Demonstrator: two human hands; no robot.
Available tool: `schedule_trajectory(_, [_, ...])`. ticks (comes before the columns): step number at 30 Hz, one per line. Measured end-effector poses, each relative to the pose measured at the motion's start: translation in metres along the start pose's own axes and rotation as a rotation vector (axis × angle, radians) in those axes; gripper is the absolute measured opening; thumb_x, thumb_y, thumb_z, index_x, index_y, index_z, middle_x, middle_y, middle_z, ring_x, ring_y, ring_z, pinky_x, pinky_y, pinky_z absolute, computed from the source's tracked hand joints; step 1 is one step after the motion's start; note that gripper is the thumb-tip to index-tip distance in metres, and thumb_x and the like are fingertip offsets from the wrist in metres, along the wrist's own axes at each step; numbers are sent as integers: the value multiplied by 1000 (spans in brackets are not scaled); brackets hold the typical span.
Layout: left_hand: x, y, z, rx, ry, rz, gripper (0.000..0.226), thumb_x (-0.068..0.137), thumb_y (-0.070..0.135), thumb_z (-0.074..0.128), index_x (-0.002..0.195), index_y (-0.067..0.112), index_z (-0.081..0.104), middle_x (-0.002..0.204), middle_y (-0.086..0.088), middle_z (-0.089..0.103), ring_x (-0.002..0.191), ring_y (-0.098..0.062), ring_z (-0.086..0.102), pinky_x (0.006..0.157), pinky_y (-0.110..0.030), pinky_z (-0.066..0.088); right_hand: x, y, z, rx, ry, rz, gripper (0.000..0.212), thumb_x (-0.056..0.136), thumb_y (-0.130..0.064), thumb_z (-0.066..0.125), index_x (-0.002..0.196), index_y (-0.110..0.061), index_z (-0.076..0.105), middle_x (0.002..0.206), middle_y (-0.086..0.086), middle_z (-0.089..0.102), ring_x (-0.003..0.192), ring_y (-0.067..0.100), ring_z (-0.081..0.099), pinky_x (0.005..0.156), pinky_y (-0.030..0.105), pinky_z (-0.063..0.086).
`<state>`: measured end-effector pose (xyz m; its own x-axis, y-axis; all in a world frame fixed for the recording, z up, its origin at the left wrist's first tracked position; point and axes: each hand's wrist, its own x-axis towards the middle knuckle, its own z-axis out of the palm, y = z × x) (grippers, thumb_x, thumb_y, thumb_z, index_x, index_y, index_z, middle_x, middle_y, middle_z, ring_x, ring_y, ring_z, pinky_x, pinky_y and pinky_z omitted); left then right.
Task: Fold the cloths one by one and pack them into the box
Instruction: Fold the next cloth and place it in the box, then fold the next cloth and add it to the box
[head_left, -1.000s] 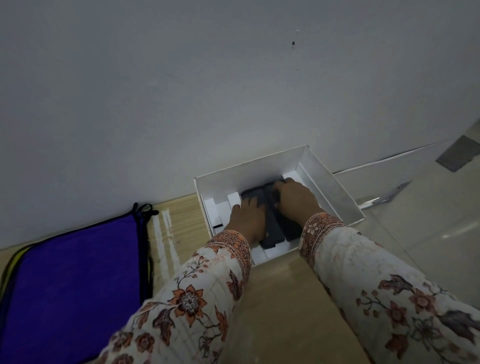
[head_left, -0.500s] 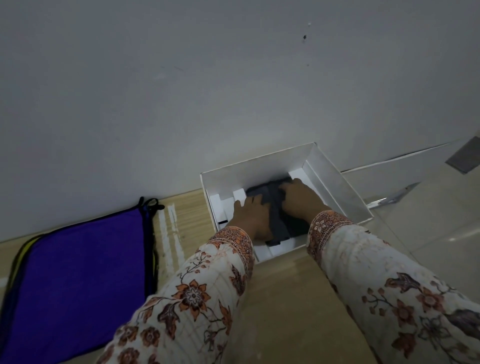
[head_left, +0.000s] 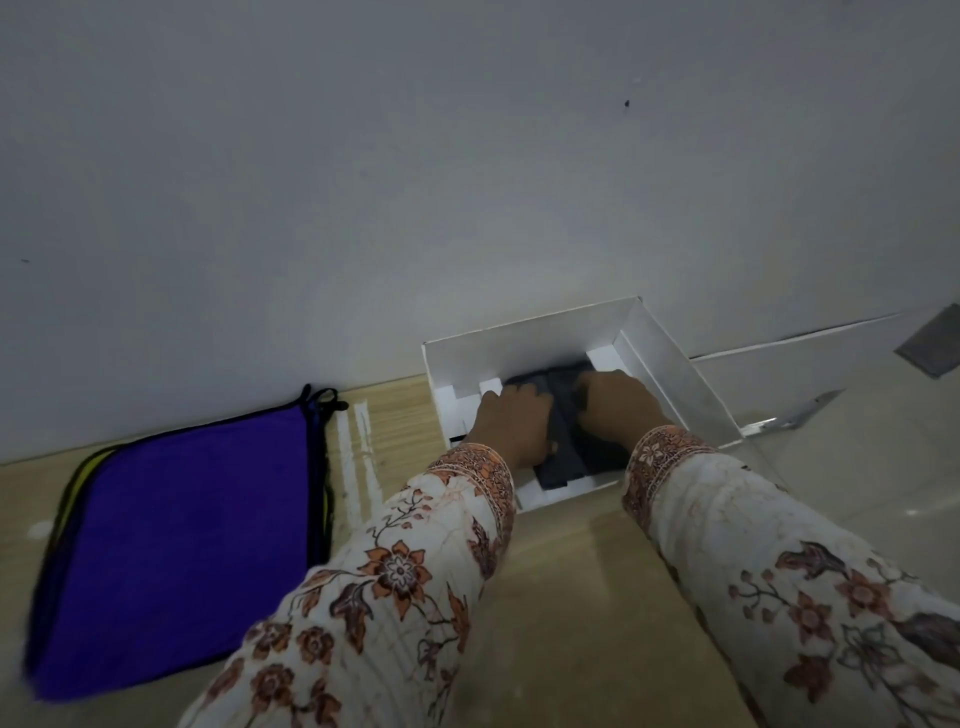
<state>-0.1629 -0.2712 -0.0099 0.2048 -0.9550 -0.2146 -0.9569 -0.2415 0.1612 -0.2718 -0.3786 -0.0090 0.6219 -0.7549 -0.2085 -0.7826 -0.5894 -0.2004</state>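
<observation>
A white open box (head_left: 675, 364) stands on the wooden table against the wall. Inside it lies a folded dark grey cloth (head_left: 563, 452), partly hidden by my hands. My left hand (head_left: 511, 423) rests palm down on the cloth's left side, fingers curled over it. My right hand (head_left: 618, 413) presses flat on its right side. Far to the left, a stack of flat cloths with a purple cloth (head_left: 182, 545) on top lies on the table, clear of both hands.
The white wall (head_left: 467, 182) rises right behind the box and the table. The wooden table (head_left: 571, 597) ends just right of the box, with a tiled floor (head_left: 857, 467) below. White foam pieces (head_left: 467, 410) line the box's bottom.
Both hands have stayed on the grey cloth in the box, pressing it. The view has shifted a little, so the box sits further right and lower in the frame.
</observation>
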Motion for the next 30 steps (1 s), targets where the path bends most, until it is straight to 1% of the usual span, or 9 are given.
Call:
schedule_trajectory(3, [-13, -10, -28, -79, 178, 13, 39, 87, 36, 55, 120, 16, 56, 119, -10, 58, 112, -33, 53, 90, -42, 42, -1, -24, -20, 204, 171, 17, 23, 80, -18, 59, 101, -14, 67, 105, 16, 68, 99, 33, 63, 82, 32, 48])
schedule_trajectory(7, [-46, -39, -64, -177, 422, -20, 33, 90, 32, 53, 120, 22, 60, 114, -2, 64, 109, -26, 54, 90, -40, 46, -5, -75, -54, 430, 311, -99, 25, 79, -11, 58, 101, -16, 68, 92, 9, 71, 90, 25, 65, 74, 22, 41])
schedule_trajectory(11, [-92, -89, -77, -178, 562, -132, 28, 90, 30, 53, 115, 21, 62, 110, -1, 64, 106, -25, 54, 87, -38, 45, -15, -133, -72, 509, 408, -221, 22, 81, -13, 57, 98, -19, 69, 76, -1, 65, 75, 18, 60, 72, 26, 46])
schedule_trajectory(13, [-118, -114, -76, -192, 552, -222, 28, 90, 31, 54, 115, 21, 62, 110, -1, 64, 106, -26, 54, 89, -39, 45, -24, -164, -69, 543, 383, -263, 20, 82, -15, 58, 98, -21, 69, 74, -4, 63, 74, 16, 59, 72, 26, 46])
schedule_trajectory(16, [-161, -146, -66, -218, 481, -339, 29, 88, 31, 55, 114, 20, 64, 111, -2, 65, 107, -26, 55, 90, -40, 46, -45, -207, -50, 567, 271, -342, 20, 82, -17, 59, 98, -21, 69, 77, -4, 65, 72, 13, 59, 69, 24, 44])
schedule_trajectory(20, [-211, -175, -41, -253, 356, -396, 25, 86, 28, 58, 108, 16, 66, 109, -8, 65, 104, -29, 59, 84, -39, 51, -75, -246, -5, 555, 141, -372, 21, 81, -15, 58, 98, -19, 70, 80, -2, 65, 72, 12, 56, 66, 22, 38])
schedule_trajectory(22, [-229, -186, -24, -284, 294, -426, 26, 86, 30, 60, 108, 17, 65, 112, -7, 65, 106, -28, 59, 87, -40, 51, -91, -259, 20, 545, 98, -373, 22, 80, -13, 58, 97, -16, 71, 82, 2, 66, 74, 13, 56, 66, 22, 37])
schedule_trajectory(27, [-262, -200, 24, -346, 141, -455, 17, 84, 30, 63, 96, 18, 65, 107, -5, 66, 101, -25, 60, 84, -37, 52, -124, -279, 78, 484, -99, -289, 14, 79, -12, 63, 90, -16, 70, 79, -3, 59, 79, 17, 59, 68, 21, 37])
schedule_trajectory(30, [-275, -210, 53, -396, 27, -435, 18, 79, 31, 70, 93, 20, 66, 108, -5, 65, 102, -25, 60, 85, -36, 52, -139, -286, 108, 396, -195, -185, 10, 79, -17, 68, 87, -10, 68, 87, 6, 67, 88, 24, 64, 67, 23, 40])
